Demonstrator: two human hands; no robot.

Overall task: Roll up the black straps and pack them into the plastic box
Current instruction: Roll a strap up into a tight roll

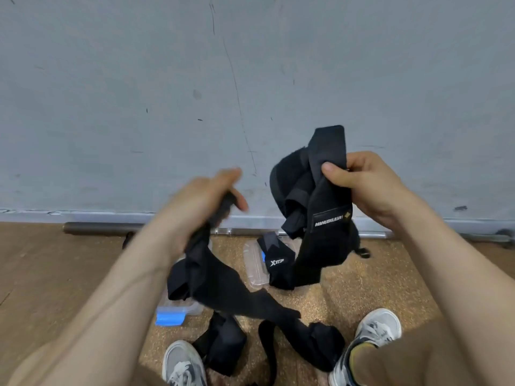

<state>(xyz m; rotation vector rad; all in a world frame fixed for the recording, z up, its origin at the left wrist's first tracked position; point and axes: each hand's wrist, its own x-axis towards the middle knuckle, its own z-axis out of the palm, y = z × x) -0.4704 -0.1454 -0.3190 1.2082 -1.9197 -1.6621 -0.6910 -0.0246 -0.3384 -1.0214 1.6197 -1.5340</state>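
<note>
Up front, right hand [370,185]: fingers gripping bunched black strap [326,207]
Left hand [200,199]: blurred, fingers curling around second strap [206,274]
Plastic box [254,266]: lying on floor [362,277] beneath straps

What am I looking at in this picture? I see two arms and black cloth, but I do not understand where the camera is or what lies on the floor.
There is no machine here. A person wears a camera on the head, looking forward and down, so the two bare arms are the person's own. The left hand, which is blurred, grips one black strap that hangs down toward the floor. The right hand pinches a second strap with a white label, held up in front of the grey wall. On the cork mat lie more loose straps, an XTEP strap, and a clear plastic box with blue clips, partly hidden. The grey shoes at the bottom are on the person's feet. A metal bar lies along the wall.
</note>
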